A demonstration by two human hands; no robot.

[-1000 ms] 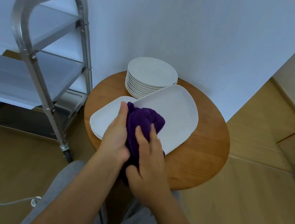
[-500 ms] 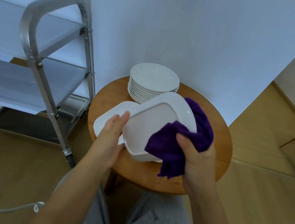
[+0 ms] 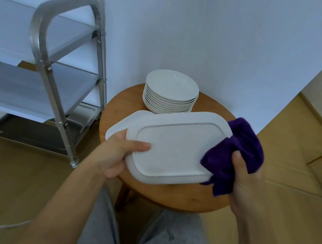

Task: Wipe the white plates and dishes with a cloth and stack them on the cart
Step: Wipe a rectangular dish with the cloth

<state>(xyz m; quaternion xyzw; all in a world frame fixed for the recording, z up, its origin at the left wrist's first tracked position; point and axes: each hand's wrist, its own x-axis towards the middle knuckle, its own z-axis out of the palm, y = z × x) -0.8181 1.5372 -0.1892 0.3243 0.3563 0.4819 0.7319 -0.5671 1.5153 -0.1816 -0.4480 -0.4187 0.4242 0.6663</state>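
Rectangular dish (image 3: 175,147) held underside-up above the worktop (image 3: 189,199), between both hands. Left hand (image 3: 117,157) grips its 9 o'clock end, thumb on the base. Right hand (image 3: 245,185) clutches the purple cloth (image 3: 235,153) wrapped over its 3 o'clock edge. Plate stack (image 3: 170,93) at 12, cart (image 3: 57,74) at 9.

Both forearms reach forward over the lap. The left hand (image 3: 119,153) grips the rectangular dish (image 3: 175,147), thumb across its underside; the right hand (image 3: 246,184) clutches the purple cloth (image 3: 233,155) against its other end.
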